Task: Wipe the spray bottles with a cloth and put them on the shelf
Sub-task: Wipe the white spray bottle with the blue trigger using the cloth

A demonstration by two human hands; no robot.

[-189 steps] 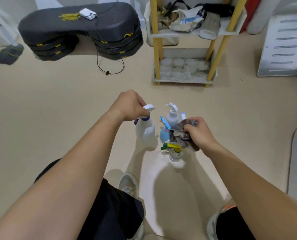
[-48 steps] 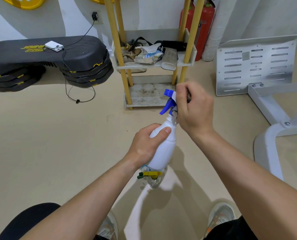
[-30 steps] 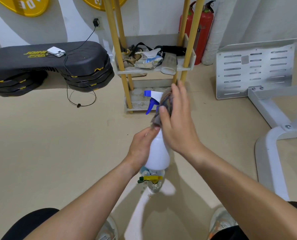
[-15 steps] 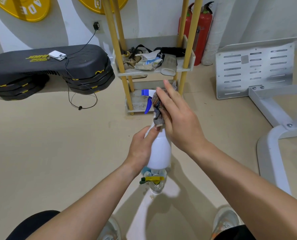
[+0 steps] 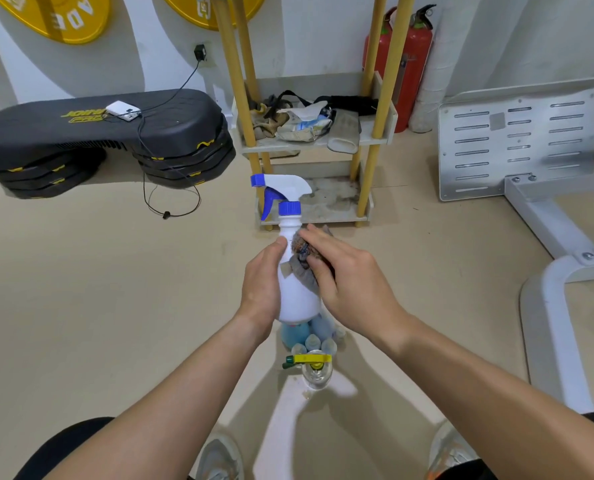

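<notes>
you can read yellow "join" lettering on the black step platform [image 5: 91, 133], and upside-down letters "ade" on the yellow disc [image 5: 59, 19] on the wall.

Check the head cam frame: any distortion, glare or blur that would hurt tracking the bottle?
Head view: wide-angle bowing bends the shelf posts and room edges; the white spray bottle at centre is sharp, with no glare on it. The left hand and right hand holding the cloth look crisp, without motion smear. Soft shadows fall on the floor by the feet; the bottles below are partly hidden.
</notes>
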